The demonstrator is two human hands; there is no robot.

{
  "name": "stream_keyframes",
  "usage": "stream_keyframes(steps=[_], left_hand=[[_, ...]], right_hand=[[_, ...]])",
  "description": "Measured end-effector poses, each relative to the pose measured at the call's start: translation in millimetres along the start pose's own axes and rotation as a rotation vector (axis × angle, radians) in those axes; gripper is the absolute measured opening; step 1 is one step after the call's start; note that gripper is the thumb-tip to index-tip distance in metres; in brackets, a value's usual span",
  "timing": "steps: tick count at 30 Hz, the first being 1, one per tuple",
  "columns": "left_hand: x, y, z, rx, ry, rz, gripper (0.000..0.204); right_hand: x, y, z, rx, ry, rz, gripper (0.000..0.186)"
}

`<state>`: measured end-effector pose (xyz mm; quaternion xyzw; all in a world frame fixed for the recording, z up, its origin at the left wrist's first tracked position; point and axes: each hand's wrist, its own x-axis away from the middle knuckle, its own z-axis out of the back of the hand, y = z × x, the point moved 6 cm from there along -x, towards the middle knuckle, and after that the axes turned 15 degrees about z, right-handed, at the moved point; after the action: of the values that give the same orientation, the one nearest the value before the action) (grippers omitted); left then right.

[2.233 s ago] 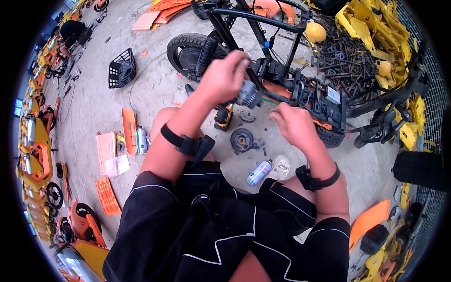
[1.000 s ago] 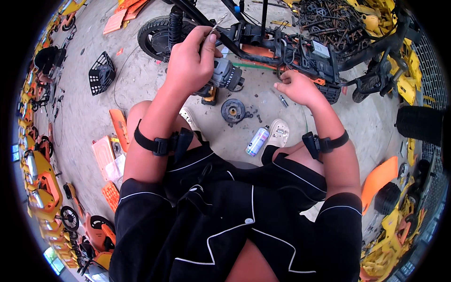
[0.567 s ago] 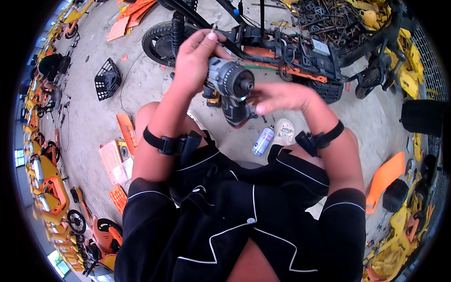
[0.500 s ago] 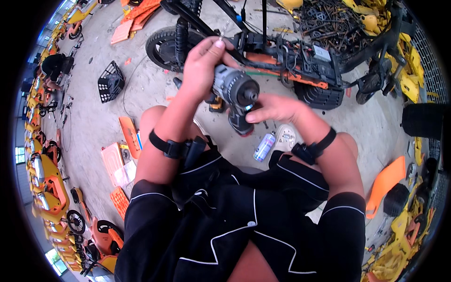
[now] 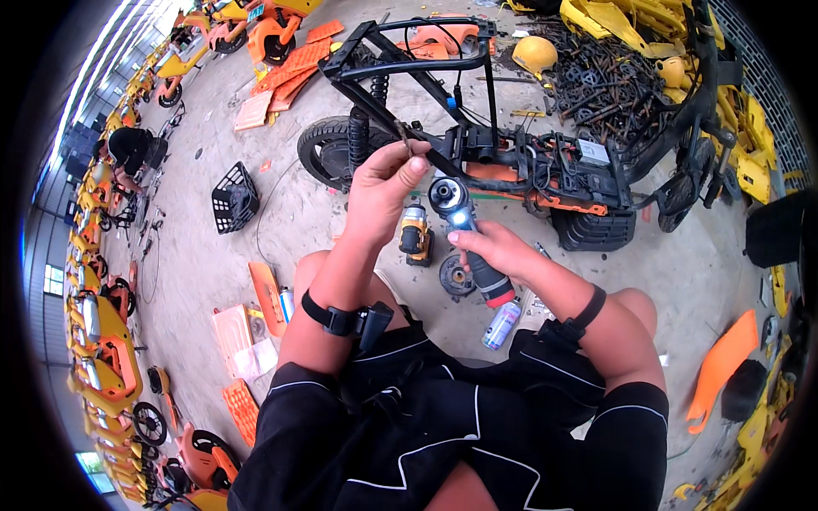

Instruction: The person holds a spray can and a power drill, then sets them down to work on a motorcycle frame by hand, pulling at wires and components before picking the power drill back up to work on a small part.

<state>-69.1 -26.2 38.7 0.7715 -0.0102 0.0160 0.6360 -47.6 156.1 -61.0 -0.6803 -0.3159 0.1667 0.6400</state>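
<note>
My left hand [image 5: 382, 186] is raised with thumb and fingers pinched on a thin drill bit [image 5: 403, 133], which points up and away. Beside it, lower and to the right, my right hand [image 5: 501, 249] grips a grey cordless drill [image 5: 487, 279] with a red base. The drill's round chuck [image 5: 443, 195] faces up toward me, and its small light is lit. No bit shows in the chuck. Just left of it, a yellow and black power tool [image 5: 416, 235] stands on the floor. A round dark part [image 5: 457, 277] lies beneath the drill, partly hidden by it.
A stripped black scooter frame [image 5: 511, 175] stands ahead. Near my feet is a spray can [image 5: 502, 325]. A black basket [image 5: 235, 198] and orange panels [image 5: 230, 336] lie left; dark metal parts [image 5: 605, 102] are heaped beyond the frame. Another person [image 5: 128, 157] crouches far left.
My left hand has moved away from the drill's head, still pinching the bit. The drill has tilted in my right hand, its chuck now facing me. My view has shifted to take in more ahead.
</note>
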Motion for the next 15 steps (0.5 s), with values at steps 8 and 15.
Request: stream_keyframes(steps=[8,15], left_hand=[[-2.0,-1.5,-19.4,-0.186,-0.134,-0.054,0.018],[-9.6,-7.8,-14.0,-0.416,-0.093,-0.197,0.011]], right_hand=[[-1.3,2.3,12.3,0.038,0.101,0.015,0.056],[-4.5,-3.4,13.3,0.081,0.139,0.012,0.059]])
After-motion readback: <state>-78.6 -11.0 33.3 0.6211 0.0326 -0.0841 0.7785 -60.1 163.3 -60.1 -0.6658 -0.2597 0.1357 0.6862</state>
